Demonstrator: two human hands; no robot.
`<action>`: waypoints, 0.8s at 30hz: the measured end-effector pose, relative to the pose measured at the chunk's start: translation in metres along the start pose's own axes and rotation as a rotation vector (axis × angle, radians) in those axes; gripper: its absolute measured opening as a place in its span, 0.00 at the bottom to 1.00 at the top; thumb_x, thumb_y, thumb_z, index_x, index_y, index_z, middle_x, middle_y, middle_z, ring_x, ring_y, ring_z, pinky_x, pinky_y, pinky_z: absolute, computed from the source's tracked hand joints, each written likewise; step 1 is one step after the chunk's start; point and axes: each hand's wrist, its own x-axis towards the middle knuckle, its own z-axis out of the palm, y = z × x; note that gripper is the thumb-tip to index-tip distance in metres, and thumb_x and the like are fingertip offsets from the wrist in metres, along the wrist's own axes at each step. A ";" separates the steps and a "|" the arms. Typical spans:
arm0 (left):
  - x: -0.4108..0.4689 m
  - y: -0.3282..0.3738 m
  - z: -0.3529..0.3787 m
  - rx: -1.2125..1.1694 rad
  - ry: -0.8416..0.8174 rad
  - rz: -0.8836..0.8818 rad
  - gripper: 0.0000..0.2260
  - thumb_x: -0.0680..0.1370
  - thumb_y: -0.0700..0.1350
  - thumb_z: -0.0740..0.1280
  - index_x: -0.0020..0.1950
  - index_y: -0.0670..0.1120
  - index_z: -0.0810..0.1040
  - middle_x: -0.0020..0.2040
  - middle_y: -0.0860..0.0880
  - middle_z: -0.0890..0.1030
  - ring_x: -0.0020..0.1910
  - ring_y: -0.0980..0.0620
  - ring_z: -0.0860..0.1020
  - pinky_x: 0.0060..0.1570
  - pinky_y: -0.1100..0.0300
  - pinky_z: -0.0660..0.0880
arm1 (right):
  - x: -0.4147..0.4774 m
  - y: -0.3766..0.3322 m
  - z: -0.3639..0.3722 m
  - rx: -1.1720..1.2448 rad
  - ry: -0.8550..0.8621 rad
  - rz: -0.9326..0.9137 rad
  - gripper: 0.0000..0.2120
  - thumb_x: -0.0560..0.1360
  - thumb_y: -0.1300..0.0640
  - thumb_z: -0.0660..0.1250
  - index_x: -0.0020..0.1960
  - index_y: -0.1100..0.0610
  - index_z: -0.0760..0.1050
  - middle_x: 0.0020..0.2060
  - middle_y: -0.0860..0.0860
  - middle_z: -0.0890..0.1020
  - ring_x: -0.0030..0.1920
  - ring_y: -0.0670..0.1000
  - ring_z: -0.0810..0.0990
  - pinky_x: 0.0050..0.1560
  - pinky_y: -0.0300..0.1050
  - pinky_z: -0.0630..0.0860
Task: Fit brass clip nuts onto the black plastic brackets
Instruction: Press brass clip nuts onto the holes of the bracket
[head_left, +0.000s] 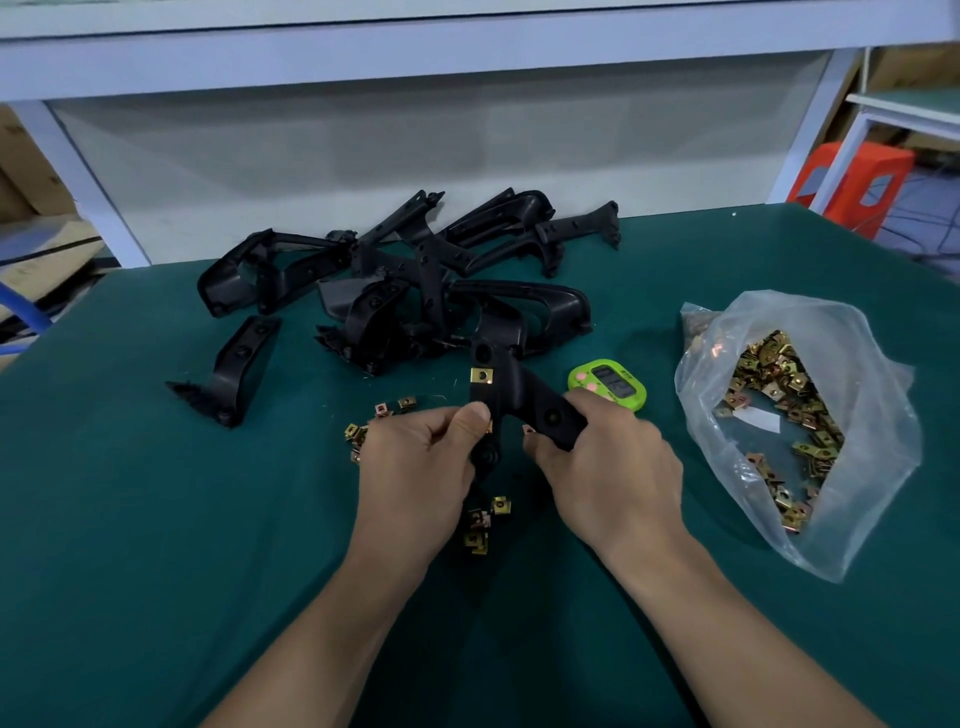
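I hold one black plastic bracket (511, 387) above the green table, near its middle. My right hand (608, 467) grips the bracket's right arm. My left hand (421, 462) pinches a brass clip nut (489, 427) against the bracket's lower edge with thumb and fingers. Another brass clip nut (481, 375) sits fitted higher on the same bracket. Loose clip nuts lie on the table by my left hand (363, 423) and below the bracket (483, 522).
A pile of black brackets (415, 280) lies behind my hands, with one separate bracket (234, 369) at the left. A clear plastic bag (789, 415) of clip nuts lies open at the right. A green timer (608, 387) sits beside my right hand.
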 end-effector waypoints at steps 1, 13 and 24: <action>0.001 -0.001 -0.001 0.018 0.010 -0.003 0.24 0.82 0.49 0.68 0.29 0.43 0.66 0.22 0.54 0.62 0.23 0.54 0.60 0.23 0.62 0.58 | 0.000 0.000 0.000 -0.001 -0.005 0.001 0.11 0.73 0.39 0.71 0.46 0.44 0.74 0.31 0.43 0.75 0.37 0.55 0.72 0.38 0.47 0.66; -0.006 -0.004 0.002 0.657 0.240 0.193 0.15 0.76 0.63 0.68 0.35 0.56 0.82 0.22 0.54 0.74 0.25 0.58 0.73 0.31 0.62 0.70 | -0.001 -0.003 0.003 -0.022 0.008 -0.017 0.12 0.74 0.40 0.69 0.48 0.44 0.71 0.31 0.43 0.71 0.36 0.57 0.70 0.38 0.48 0.67; -0.007 -0.003 0.008 0.484 0.125 0.211 0.23 0.79 0.51 0.69 0.73 0.59 0.67 0.53 0.62 0.78 0.53 0.60 0.72 0.55 0.63 0.65 | -0.007 -0.003 0.003 -0.030 0.017 -0.150 0.09 0.74 0.46 0.69 0.45 0.45 0.70 0.29 0.43 0.73 0.30 0.52 0.69 0.29 0.43 0.59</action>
